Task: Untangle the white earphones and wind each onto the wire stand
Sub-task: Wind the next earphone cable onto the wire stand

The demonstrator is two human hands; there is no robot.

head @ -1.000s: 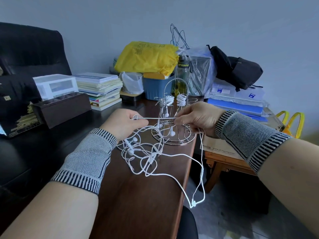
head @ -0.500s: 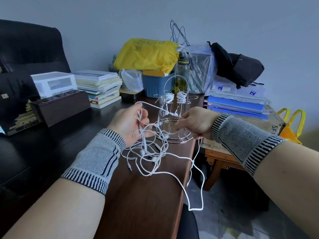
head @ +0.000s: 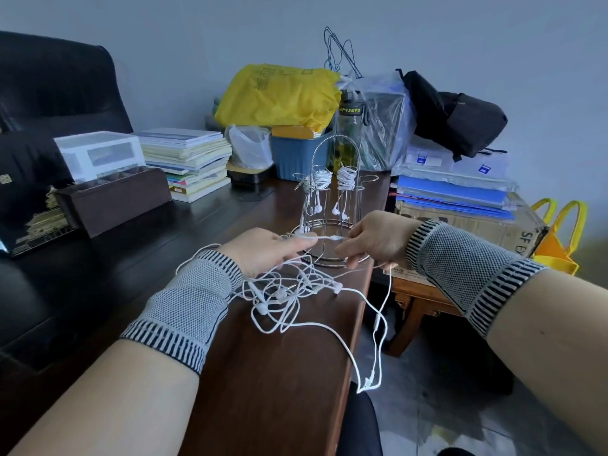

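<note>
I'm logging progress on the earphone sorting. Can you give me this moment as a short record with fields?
left hand: pinches a taut stretch of cord
right hand: pinches the same stretch's other end
tangle: white earphones lying knotted on the table, one loop hanging off its edge
stand: upright behind the hands, two wound bundles on it
wound so far: two
left to do: the tangle

Books [head: 187, 159], yellow bag [head: 276, 93], black backpack [head: 457, 120] behind.
</note>
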